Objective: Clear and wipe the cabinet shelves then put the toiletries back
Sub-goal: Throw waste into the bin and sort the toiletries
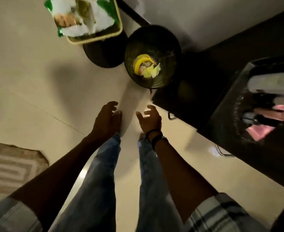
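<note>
I look straight down at a pale tiled floor. My left hand (106,118) and my right hand (150,120) hang in front of my legs, fingers loosely curled, holding nothing. A dark cabinet (221,84) stands at the right, with handles on its front. On a dark surface at the far right lie toiletries: a pale bottle (272,82), a pink packet (258,133) and a dark blurred item (250,117). Both hands are apart from the cabinet and the toiletries.
A black mesh waste bin (168,41) holding yellow and white scraps stands ahead by the cabinet. Left of it is a dark round stool (102,52) carrying a beige tray (117,30) with a green-white packet (81,14). A striped mat (12,166) lies at the left.
</note>
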